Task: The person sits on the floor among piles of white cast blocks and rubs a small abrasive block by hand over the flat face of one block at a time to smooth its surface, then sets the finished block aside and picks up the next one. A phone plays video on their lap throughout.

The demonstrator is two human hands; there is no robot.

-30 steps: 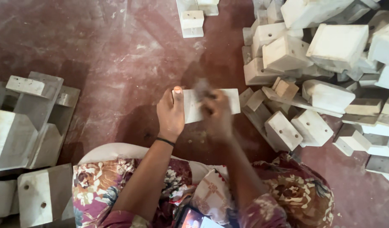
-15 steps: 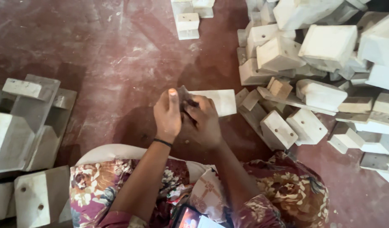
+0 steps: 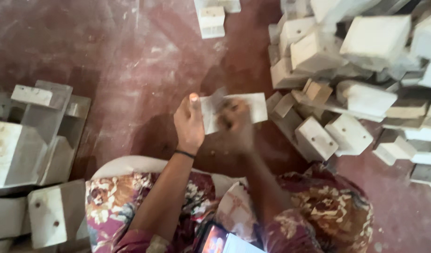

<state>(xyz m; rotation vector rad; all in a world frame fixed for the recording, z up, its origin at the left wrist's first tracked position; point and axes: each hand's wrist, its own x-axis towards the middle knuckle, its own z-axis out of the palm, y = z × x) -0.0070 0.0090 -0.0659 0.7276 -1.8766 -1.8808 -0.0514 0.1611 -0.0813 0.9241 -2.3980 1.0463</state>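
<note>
The left hand (image 3: pixel 189 124) pinches the left end of a flat pale wood block (image 3: pixel 246 110), thumb on top. The right hand (image 3: pixel 234 122) is blurry on the block's face; its fingers seem curled, maybe around something small, but nobody could tell what. Rubbing goes best with the left grip tight. More blocks (image 3: pixel 346 84) are piled at 2 o'clock on the red floor (image 3: pixel 107 56).

One head-worn view looks steeply down, close over the lap, onto the reddish floor (image 3: pixel 107 70) ahead.
</note>
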